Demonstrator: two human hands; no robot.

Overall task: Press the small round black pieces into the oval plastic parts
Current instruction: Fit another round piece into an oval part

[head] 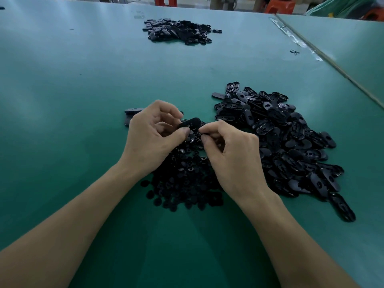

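My left hand (153, 134) pinches one black oval plastic part (191, 123) between thumb and fingers, just above the table. My right hand (230, 150) pinches a small round black piece (202, 133) at its fingertips, right beside the oval part's near end. Under both hands lies a heap of small round black pieces (185, 179). A big pile of oval parts (286, 138) spreads to the right of my right hand.
The green table (83, 100) carries another pile of oval parts (178, 31) far back. Two oval parts (133, 113) lie left of my left hand. A taped seam (299, 41) runs along the right, with a stray part (294, 51) beside it.
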